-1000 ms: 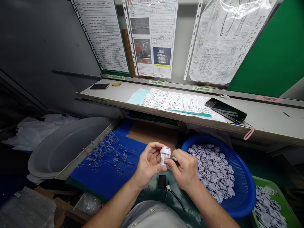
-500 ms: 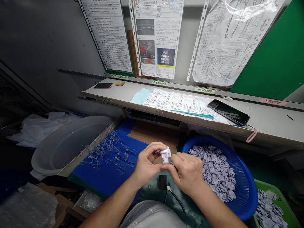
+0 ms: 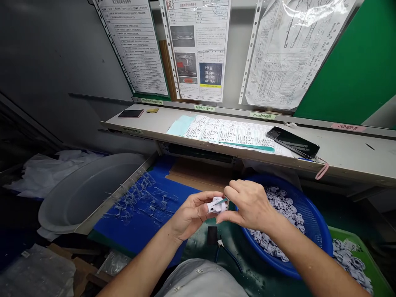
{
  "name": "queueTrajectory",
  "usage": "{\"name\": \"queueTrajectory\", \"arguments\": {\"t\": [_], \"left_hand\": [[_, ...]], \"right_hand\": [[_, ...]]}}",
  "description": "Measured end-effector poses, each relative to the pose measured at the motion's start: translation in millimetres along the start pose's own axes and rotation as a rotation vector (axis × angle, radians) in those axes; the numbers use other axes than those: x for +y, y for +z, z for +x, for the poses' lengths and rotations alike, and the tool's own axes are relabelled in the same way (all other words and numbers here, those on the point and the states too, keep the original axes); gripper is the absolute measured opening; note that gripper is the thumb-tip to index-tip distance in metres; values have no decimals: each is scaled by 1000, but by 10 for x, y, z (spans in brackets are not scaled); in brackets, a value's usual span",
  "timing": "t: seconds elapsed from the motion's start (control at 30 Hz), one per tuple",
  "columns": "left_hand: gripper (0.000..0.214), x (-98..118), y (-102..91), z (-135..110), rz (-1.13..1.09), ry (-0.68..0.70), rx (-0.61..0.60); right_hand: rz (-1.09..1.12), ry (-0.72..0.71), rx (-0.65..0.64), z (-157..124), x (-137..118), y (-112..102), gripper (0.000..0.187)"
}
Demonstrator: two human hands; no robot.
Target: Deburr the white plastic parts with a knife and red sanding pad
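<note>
Head view: left hand [image 3: 192,215] closes on light, stiff white plastic part [image 3: 216,205], best held at sides; right hand [image 3: 251,205] pinches thin tool [image 3: 220,201].

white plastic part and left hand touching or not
Touching. The head view plainly shows the white plastic molded part held against the fingers of the left hand, which curl around it from the side.

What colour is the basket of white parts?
The basket is bright blue, shown best in the head view.
</note>
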State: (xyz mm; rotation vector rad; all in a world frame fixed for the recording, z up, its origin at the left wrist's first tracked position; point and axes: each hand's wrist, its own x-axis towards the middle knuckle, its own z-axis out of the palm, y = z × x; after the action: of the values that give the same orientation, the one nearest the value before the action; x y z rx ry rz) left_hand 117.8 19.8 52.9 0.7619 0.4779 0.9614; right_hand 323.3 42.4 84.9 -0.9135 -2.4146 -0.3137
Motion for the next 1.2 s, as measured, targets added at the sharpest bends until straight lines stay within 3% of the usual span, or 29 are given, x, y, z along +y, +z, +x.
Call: {"name": "queueTrajectory", "arguments": {"t": [0.37, 0.57, 0.77, 0.87, 1.0, 1.07, 1.2], "left_hand": [[29, -204, 217, -27, -346, 47, 263], [28, -216, 322, 48, -484, 13, 281], [33, -242, 336, 62, -478, -9, 297], [30, -262, 309, 35, -482, -35, 268], [35, -195, 195, 20, -284, -48, 93], [48, -133, 136, 27, -177, -62, 19], [53, -70, 103, 30, -135, -42, 12]], "right_hand": [[-222, 119, 189, -147, -126, 210, 58], [-232, 105, 87, -109, -59, 166, 52], [-248, 73, 170, -168, -71, 170, 45], [-77, 107, 85, -144, -65, 91, 39], [292, 67, -148, -95, -20, -35, 35], [270, 77, -158, -80, -7, -71, 40], [-50, 101, -43, -77, -15, -65, 54]]}}
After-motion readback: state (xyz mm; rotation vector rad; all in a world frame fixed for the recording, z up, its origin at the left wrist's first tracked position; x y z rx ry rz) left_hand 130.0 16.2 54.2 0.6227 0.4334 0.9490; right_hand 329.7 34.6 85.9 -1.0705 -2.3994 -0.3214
